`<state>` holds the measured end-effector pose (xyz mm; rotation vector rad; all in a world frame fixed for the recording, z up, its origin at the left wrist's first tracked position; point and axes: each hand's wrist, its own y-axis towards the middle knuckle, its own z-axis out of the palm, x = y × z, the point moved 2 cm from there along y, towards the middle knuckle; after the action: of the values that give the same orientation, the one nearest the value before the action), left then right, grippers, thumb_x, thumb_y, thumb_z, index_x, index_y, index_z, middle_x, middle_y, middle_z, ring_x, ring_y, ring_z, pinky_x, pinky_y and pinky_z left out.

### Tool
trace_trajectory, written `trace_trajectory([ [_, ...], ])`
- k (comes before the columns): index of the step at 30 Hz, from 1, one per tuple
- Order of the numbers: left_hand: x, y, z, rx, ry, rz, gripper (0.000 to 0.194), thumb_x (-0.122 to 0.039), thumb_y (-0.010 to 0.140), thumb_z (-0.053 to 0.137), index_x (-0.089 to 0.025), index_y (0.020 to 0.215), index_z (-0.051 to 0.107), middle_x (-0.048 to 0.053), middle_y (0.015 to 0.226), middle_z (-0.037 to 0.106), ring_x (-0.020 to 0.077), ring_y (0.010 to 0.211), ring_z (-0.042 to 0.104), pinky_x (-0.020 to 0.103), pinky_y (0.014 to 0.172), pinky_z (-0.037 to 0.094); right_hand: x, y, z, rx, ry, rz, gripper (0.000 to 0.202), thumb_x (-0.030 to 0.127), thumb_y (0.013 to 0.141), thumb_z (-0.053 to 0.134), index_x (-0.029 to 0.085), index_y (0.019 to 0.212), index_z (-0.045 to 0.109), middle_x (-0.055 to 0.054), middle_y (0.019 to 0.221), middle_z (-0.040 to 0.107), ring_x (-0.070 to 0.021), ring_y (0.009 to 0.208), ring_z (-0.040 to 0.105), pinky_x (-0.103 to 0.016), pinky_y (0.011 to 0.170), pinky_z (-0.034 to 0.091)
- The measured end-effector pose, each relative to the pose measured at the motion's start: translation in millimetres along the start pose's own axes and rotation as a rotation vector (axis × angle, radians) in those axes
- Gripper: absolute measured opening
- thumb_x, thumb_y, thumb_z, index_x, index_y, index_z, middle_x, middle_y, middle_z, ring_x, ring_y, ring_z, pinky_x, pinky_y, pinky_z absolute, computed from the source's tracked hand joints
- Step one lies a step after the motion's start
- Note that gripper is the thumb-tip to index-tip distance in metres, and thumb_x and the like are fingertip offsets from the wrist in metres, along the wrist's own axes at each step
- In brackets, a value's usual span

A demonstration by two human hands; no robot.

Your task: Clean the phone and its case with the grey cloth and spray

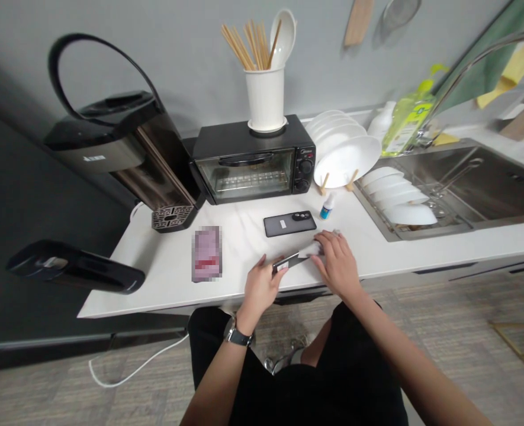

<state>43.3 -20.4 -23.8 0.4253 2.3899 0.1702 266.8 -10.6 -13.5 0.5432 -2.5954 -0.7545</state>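
My left hand (262, 284) grips one end of a slim dark phone (288, 261), tilted over the front edge of the counter, with a small white label near my thumb. Curled over the phone's other end is my right hand (338, 266). A greyish-white, soft-looking piece, perhaps a cloth (310, 249), shows under its fingers; its exact kind is unclear. Just behind my hands lies a dark phone case or phone (289, 224) with camera rings and a white sticker. A small spray bottle (327, 207) with a blue label stands to its right.
Left on the counter (155, 290) are a blurred purple item (206, 254), a black bottle (75, 266) and a water dispenser (132, 154). Behind stands a toaster oven (253, 160) bearing a utensil holder (265, 97). Plates (350, 157) and a sink (479, 183) are on the right.
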Motion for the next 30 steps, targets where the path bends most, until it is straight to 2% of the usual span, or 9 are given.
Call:
trace_trajectory([
  [4, 4.1, -0.9, 2.8, -0.011, -0.016, 0.030, 0.023, -0.029, 0.103, 0.059, -0.026, 0.120, 0.074, 0.004, 0.120, 0.081, 0.0269, 0.118, 0.075, 0.048, 0.126, 0.042, 34.1, -0.1, 8.7, 0.010, 0.069, 0.003, 0.052, 0.047, 0.106, 0.047, 0.013, 0.146, 0.050, -0.020, 0.142, 0.062, -0.0390, 0.148, 0.043, -0.064, 0.124, 0.030],
  [7, 12.3, -3.6, 7.2, 0.017, -0.037, 0.057, 0.022, -0.015, 0.097, 0.057, -0.024, 0.101, 0.076, 0.004, 0.105, 0.083, 0.0257, 0.102, 0.079, 0.048, 0.123, 0.046, 80.4, -1.8, 19.5, 0.127, 0.155, -0.159, 0.062, 0.051, 0.104, 0.050, 0.013, 0.153, 0.047, -0.018, 0.148, 0.061, -0.0355, 0.148, 0.044, -0.060, 0.126, 0.030],
  [9, 15.9, -4.6, 8.6, 0.034, -0.045, 0.052, 0.023, -0.008, 0.089, 0.057, -0.022, 0.093, 0.076, 0.005, 0.100, 0.082, 0.0256, 0.098, 0.079, 0.047, 0.120, 0.049, 90.6, -2.4, 21.6, 0.173, 0.181, -0.265, 0.066, 0.052, 0.104, 0.051, 0.012, 0.156, 0.045, -0.017, 0.150, 0.061, -0.0323, 0.145, 0.048, -0.056, 0.126, 0.033],
  [12, 12.4, -3.1, 6.2, 0.043, -0.036, 0.047, 0.026, -0.010, 0.089, 0.061, -0.024, 0.104, 0.077, 0.004, 0.111, 0.082, 0.0271, 0.109, 0.077, 0.049, 0.125, 0.044, 62.3, -1.6, 16.3, 0.138, 0.133, -0.278, 0.062, 0.051, 0.105, 0.049, 0.015, 0.155, 0.047, -0.016, 0.147, 0.062, -0.0320, 0.141, 0.052, -0.055, 0.125, 0.035],
  [17, -1.2, 1.1, -1.3, 0.010, -0.036, -0.013, 0.027, -0.031, 0.103, 0.059, -0.025, 0.124, 0.075, 0.005, 0.127, 0.079, 0.0268, 0.119, 0.074, 0.048, 0.127, 0.041, 1.2, 2.5, 1.2, 0.001, 0.049, -0.003, 0.044, 0.050, 0.106, 0.047, 0.015, 0.130, 0.061, -0.018, 0.123, 0.067, -0.0361, 0.127, 0.057, -0.058, 0.114, 0.043],
  [22, 6.1, 1.5, 4.6, 0.034, -0.016, 0.040, 0.026, -0.020, 0.099, 0.058, -0.026, 0.116, 0.077, 0.003, 0.118, 0.081, 0.0238, 0.109, 0.078, 0.049, 0.129, 0.039, 56.6, 1.9, 11.2, 0.079, 0.091, -0.096, 0.065, 0.063, 0.103, 0.046, 0.009, 0.138, 0.054, -0.023, 0.136, 0.063, -0.0408, 0.143, 0.046, -0.066, 0.124, 0.027],
  [25, 16.0, 1.9, 11.0, 0.074, 0.053, 0.049, 0.035, -0.008, 0.085, 0.062, -0.026, 0.110, 0.078, 0.003, 0.115, 0.082, 0.0263, 0.111, 0.077, 0.050, 0.124, 0.046, 92.8, -2.2, 21.1, 0.176, 0.160, -0.231, 0.075, 0.064, 0.102, 0.049, 0.007, 0.152, 0.045, -0.022, 0.148, 0.059, -0.0366, 0.146, 0.046, -0.060, 0.127, 0.029],
  [27, 18.3, 1.8, 11.8, 0.073, 0.076, 0.041, 0.037, -0.006, 0.081, 0.062, -0.025, 0.108, 0.078, 0.004, 0.116, 0.082, 0.0275, 0.113, 0.076, 0.049, 0.121, 0.049, 93.3, -4.5, 23.3, 0.200, 0.160, -0.309, 0.080, 0.064, 0.102, 0.050, 0.008, 0.158, 0.040, -0.020, 0.152, 0.058, -0.0339, 0.146, 0.048, -0.055, 0.126, 0.033],
  [30, 12.4, 0.5, 7.6, 0.054, 0.056, 0.055, 0.028, -0.012, 0.092, 0.060, -0.024, 0.108, 0.079, 0.004, 0.108, 0.083, 0.0261, 0.104, 0.079, 0.049, 0.126, 0.044, 59.9, -6.0, 19.1, 0.175, 0.111, -0.299, 0.082, 0.063, 0.103, 0.050, 0.010, 0.164, 0.033, -0.020, 0.155, 0.056, -0.0338, 0.148, 0.047, -0.055, 0.125, 0.036],
])
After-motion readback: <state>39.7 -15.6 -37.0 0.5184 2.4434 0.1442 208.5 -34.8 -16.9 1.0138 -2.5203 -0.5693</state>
